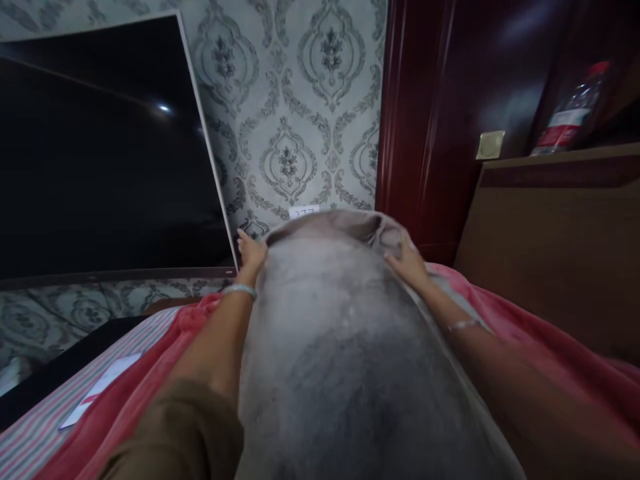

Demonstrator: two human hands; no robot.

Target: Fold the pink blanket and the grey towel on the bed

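Observation:
A large grey cloth [345,320], soft and slightly blurred, stretches from close below me to a folded, gathered edge at its far end. Whether it is a pillowcase or a garment I cannot tell. My left hand [253,255] pinches the far left corner of it, one finger pointing outward. On the far right corner, my right hand [407,263] grips a bunched fold, thumb on top. Between the hands the edge is held up in an arch, with a shadowed hollow behind it. Both wrists wear bracelets.
Beneath the cloth lies a red blanket [505,313] over a striped sheet [30,433]. A white flat item [103,390] rests at left. Behind stand a large TV [100,153], patterned wall, dark red cabinet [425,100] and brown board [555,240] with a red-capped bottle [570,117] above.

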